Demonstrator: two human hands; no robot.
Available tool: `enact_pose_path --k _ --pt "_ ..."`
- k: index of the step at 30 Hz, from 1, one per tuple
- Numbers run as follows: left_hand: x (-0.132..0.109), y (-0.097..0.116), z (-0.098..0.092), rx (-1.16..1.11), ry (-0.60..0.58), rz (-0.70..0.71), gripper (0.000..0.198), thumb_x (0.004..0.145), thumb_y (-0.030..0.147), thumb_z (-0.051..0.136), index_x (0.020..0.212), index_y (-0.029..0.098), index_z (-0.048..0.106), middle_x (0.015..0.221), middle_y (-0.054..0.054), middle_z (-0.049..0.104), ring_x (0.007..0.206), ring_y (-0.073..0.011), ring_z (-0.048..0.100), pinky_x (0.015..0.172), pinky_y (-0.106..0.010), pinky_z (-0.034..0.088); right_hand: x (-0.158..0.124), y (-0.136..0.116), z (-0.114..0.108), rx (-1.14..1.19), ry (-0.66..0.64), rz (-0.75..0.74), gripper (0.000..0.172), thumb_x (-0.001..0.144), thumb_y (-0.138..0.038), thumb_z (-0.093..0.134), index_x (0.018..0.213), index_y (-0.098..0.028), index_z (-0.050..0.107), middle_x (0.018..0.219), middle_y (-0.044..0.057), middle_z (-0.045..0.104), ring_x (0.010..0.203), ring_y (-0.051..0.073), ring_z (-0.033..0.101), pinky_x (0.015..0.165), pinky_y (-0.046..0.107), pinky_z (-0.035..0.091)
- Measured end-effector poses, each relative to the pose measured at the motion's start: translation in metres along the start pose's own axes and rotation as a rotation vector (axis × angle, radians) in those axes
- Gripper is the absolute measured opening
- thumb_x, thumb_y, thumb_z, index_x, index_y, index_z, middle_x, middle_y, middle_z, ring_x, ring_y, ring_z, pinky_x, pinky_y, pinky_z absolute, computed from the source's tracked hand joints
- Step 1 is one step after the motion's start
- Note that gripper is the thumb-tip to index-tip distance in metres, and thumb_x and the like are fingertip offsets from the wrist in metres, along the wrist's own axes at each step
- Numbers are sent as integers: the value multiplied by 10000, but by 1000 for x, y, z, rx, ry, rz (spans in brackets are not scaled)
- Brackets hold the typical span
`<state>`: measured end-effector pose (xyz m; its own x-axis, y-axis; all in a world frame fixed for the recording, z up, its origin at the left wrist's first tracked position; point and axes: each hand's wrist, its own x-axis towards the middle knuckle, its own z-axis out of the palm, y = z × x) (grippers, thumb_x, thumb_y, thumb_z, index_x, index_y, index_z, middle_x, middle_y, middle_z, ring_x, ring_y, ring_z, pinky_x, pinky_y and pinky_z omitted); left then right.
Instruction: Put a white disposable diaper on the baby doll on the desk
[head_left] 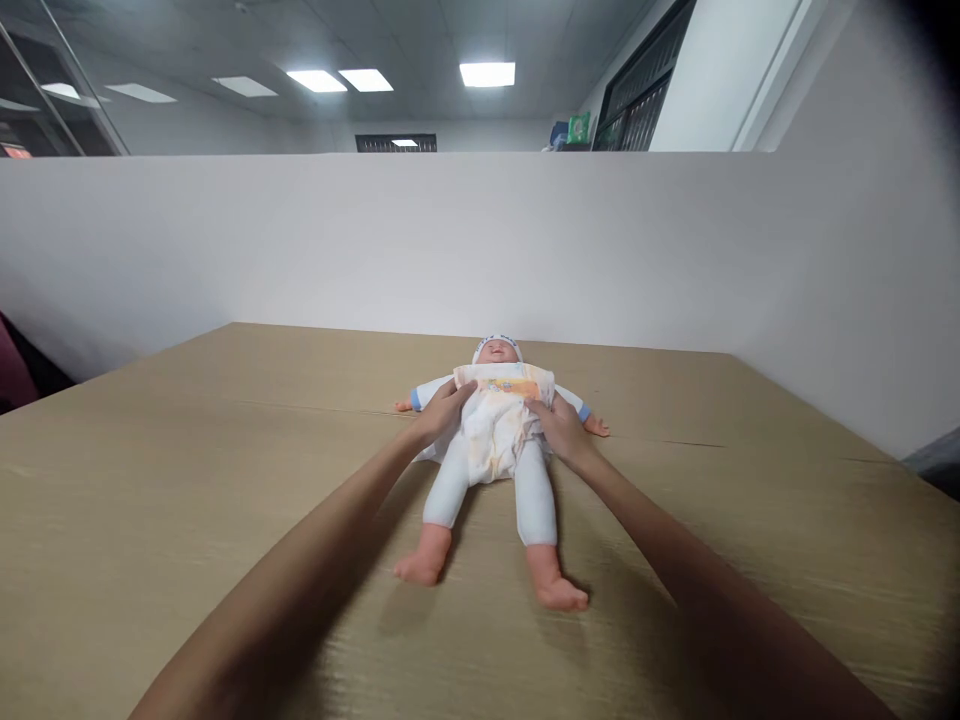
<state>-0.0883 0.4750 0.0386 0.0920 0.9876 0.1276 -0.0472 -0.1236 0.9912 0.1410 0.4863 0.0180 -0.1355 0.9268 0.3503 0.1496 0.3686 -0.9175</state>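
A baby doll (536, 500) lies on its back on the table, feet towards me, in a white outfit with blue cuffs and a white cap (498, 345). Over its belly and between its legs sits a white diaper (495, 435) with an orange printed band at the top. My left hand (446, 410) grips the diaper's edge at the left, thumb on the front. At the opposite side my right hand (561, 428) pinches the other edge near the doll's hip. The fingertips under the diaper are hidden on both hands.
The doll rests on a wide brown table (225, 480) with seams across its surface. A white partition wall (375, 240) rises behind the table's far edge and along the right. A dark object (937, 462) stands at the right edge, and dark red and black material (19, 365) at the left.
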Motion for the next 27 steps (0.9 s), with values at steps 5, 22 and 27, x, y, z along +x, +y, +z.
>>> enact_pose_path --k 5,22,27 --pt "22 -18 -1 -72 21 -94 514 849 535 766 1147 123 685 1089 -143 785 1087 -326 706 978 -407 532 25 22 4 101 13 131 425 794 -443 650 1116 -183 745 1152 75 802 1163 335 697 1101 481 484" --pt "-62 -23 11 -148 -2 -233 500 854 594 732 1049 140 652 980 -94 759 953 -271 700 853 -361 537 -65 -2 -6 209 2 290 417 782 -492 727 1074 -195 743 1131 71 807 1174 343 698 1062 455 529" --pt "-79 -18 7 17 -197 -46 548 1034 570 419 1166 85 638 1087 -119 755 1097 -333 696 926 -386 531 -83 -13 -11 211 4 296 446 774 -534 758 1059 -192 745 1173 83 795 1182 344 687 1070 443 517"
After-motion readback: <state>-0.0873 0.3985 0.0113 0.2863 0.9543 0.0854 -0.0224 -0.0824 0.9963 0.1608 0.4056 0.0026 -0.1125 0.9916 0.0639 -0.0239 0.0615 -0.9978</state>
